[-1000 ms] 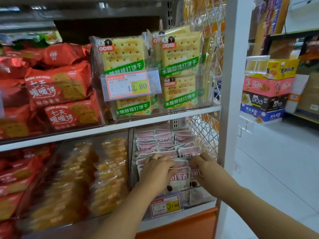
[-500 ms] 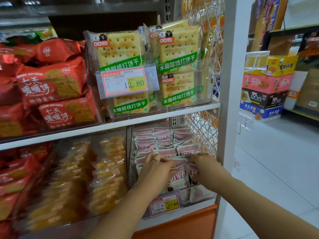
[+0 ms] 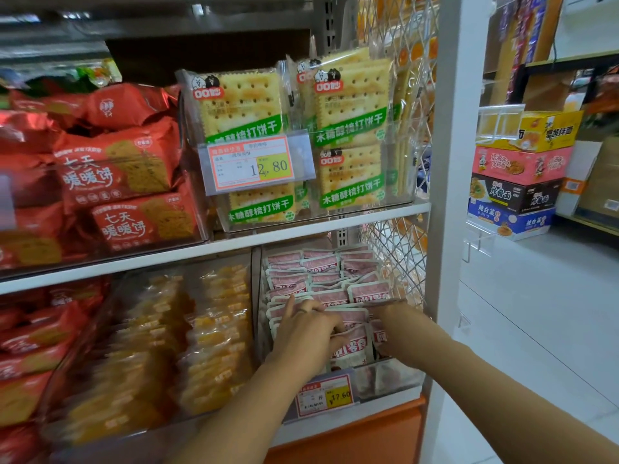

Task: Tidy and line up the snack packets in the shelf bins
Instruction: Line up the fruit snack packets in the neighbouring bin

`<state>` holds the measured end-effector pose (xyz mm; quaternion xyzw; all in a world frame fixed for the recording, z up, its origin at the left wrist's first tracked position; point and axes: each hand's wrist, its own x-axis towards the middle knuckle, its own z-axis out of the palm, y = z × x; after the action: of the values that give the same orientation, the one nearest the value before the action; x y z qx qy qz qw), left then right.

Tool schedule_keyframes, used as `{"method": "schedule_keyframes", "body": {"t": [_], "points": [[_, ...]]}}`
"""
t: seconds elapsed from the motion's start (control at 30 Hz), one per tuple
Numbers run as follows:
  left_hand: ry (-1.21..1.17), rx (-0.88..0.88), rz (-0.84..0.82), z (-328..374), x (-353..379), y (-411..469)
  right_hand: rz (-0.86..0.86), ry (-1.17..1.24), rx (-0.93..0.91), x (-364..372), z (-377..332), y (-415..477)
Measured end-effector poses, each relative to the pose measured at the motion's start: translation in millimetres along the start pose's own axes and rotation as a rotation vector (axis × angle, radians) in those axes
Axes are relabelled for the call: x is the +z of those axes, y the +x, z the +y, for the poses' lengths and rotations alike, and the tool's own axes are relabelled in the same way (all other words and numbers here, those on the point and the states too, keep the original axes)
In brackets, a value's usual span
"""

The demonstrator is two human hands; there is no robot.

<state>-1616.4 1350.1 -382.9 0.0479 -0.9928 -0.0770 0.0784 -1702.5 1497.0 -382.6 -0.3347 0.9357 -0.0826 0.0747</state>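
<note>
Several red packets (image 3: 40, 329) fill the lower shelf's left end, with orange packets (image 3: 207, 329) stacked in a clear bin beside them. Next comes another clear bin (image 3: 395, 376), holding pink snack packets (image 3: 321, 262) in upright rows. The left hand (image 3: 301, 333) lies on the left and middle rows, fingers fairly straight and spread, thumb seemingly against the front packet's top edge. The right hand (image 3: 395, 326) reaches into the right row; its fingers are buried among packets, so its grip cannot be told
</note>
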Motion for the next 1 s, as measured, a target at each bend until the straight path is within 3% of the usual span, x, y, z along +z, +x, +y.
{"method": "schedule_keyframes", "body": {"t": [0.17, 0.27, 0.4, 0.57, 0.73, 1.0], "points": [[0.0, 0.061, 0.085, 3.2, -5.4, -6.8, 0.132, 0.152, -0.057, -25.7, 7.8, -32.4], [-0.129, 0.133, 0.149, 19.8, -7.8, -14.6, 0.167, 0.177, -0.057, -37.6, 23.0, -54.9], [-0.331, 0.031, -0.036, 46.3, -1.6, -21.1, 0.164, 0.218, 0.06, -32.9, 43.1, -74.9], [-0.291, -0.018, -0.328, 59.8, 10.9, -17.9, 0.066, 0.281, 0.138, -19.4, 45.1, -87.6], [-0.286, -0.011, -0.466, 61.5, 12.6, 3.2, -0.067, 0.281, 0.076, -5.9, 34.5, -80.1], [-0.345, 0.007, -0.562, 58.6, 9.9, 2.8, -0.088, 0.214, 0.089, -3.0, 38.4, -69.6]]}}
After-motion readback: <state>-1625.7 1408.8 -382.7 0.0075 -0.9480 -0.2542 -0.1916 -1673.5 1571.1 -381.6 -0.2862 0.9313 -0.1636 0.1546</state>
